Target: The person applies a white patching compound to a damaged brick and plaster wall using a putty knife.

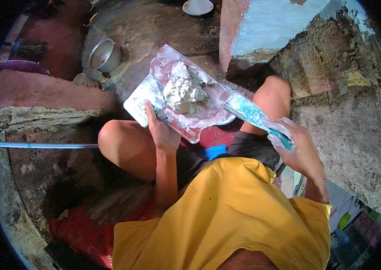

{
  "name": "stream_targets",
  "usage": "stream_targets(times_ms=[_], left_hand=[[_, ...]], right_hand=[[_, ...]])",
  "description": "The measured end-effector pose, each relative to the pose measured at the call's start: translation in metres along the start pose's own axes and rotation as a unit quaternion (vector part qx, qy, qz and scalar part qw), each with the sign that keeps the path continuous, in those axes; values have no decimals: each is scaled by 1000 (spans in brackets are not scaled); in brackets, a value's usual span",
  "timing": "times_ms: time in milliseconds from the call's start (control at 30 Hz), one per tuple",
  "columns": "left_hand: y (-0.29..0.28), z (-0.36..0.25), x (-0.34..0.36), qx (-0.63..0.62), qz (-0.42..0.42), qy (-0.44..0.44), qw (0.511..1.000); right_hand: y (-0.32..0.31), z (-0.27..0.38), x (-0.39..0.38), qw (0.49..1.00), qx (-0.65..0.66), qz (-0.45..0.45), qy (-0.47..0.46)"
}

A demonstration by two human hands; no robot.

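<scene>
My left hand (pixel 163 132) grips a flat reddish board (pixel 165 58) smeared with white, its thumb lying over a white rectangular plate (pixel 143 96) at the board's left side. Whether plate and board are one piece I cannot tell. A thick lump of whitish putty (pixel 183 87) is heaped on the board. In my right hand (pixel 301 148) is a putty knife (pixel 249 110) with a teal handle, closed in the fingers. Its wide, putty-coated blade points up and left, and the tip meets or overlaps the board's right edge. White smears cover the right fingers.
Ahead on the dark, rough floor stand a metal pot (pixel 105 56) and a white dish (pixel 197 6). A light blue pillar (pixel 271 27) rises at the far right, above a rough grey surface (pixel 343 135). A pale pipe (pixel 42 145) runs along the left, below a reddish ledge (pixel 46 92).
</scene>
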State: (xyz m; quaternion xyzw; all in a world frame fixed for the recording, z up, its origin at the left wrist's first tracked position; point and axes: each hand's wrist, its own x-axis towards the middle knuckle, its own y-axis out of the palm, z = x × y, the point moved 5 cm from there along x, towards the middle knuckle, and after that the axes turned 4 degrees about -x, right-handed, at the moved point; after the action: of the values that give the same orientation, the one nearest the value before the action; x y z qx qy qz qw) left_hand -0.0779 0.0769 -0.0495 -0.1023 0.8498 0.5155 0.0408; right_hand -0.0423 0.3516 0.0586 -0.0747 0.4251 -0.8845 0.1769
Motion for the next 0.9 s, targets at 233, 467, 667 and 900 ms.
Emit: stream_targets(times_ms=[233, 467, 667, 900], left_hand=[[6, 19, -3, -11, 8, -38, 999], [-7, 25, -10, 22, 25, -103, 994], [-8, 21, -12, 85, -10, -136, 987], [-17, 19, -8, 122, -30, -126, 984]], right_hand=[[19, -12, 1, 999, -15, -38, 26], [22, -11, 6, 999, -14, -46, -25], [33, -23, 16, 998, 41, -23, -46], [36, -52, 19, 972, 224, 38, 55]])
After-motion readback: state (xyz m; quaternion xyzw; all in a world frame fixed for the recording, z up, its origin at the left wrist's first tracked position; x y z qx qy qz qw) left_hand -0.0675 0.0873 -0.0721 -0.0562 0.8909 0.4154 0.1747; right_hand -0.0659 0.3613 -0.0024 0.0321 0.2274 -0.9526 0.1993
